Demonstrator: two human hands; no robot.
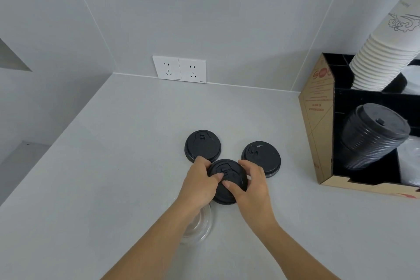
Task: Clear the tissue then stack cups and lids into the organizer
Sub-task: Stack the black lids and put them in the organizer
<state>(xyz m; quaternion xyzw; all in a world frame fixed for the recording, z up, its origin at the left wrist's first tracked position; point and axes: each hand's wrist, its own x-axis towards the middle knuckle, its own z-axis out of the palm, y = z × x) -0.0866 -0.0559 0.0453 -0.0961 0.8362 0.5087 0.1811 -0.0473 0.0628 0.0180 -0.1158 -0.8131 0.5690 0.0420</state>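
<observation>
Black lid (229, 179), round with a raised sip tab, lies on the grey counter (113, 166), pinched at its rim by my left hand (200, 185) and right hand (251, 185). Two more loose black lids (202, 145) (261, 158) lie beside it. Clear lids (200, 227), perhaps several, hide under my left forearm. The organizer (318, 125), cut off at right, holds a stacked-lid column (372, 136) and white cups (384, 61).

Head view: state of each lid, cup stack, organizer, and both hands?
Middle black lid: gripped by both hands.
Left hand: closed on it.
Right hand: closed on it.
Far-left black lid: flat on counter, untouched.
Right black lid: flat, untouched.
Clear lids: on counter, partly hidden under left arm.
Black lid stack: tilted in organizer.
White cup stack: leaning in organizer.
</observation>
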